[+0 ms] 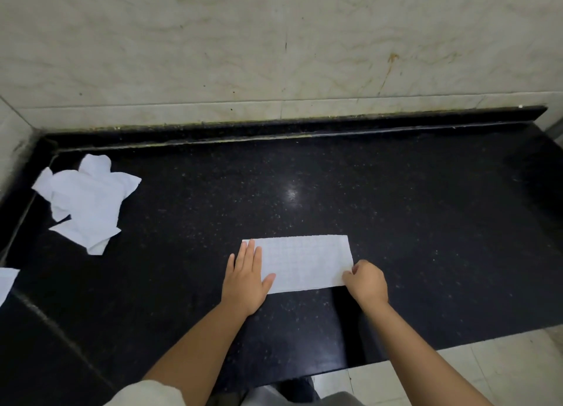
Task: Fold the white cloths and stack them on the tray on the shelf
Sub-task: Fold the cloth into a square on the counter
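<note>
A white cloth [304, 262], folded into a long rectangle, lies flat on the black speckled counter [335, 192] near its front edge. My left hand [246, 279] rests flat on the cloth's left end with fingers spread. My right hand [367, 282] pinches the cloth's near right corner. A crumpled pile of white cloths [86, 201] sits at the far left of the counter, well apart from both hands. No tray or shelf is in view.
Another white cloth edge [6, 282] pokes in at the left frame border. A marble wall [274, 40] backs the counter behind a raised black lip. Pale floor tiles [487, 369] show below the counter's front edge at the right.
</note>
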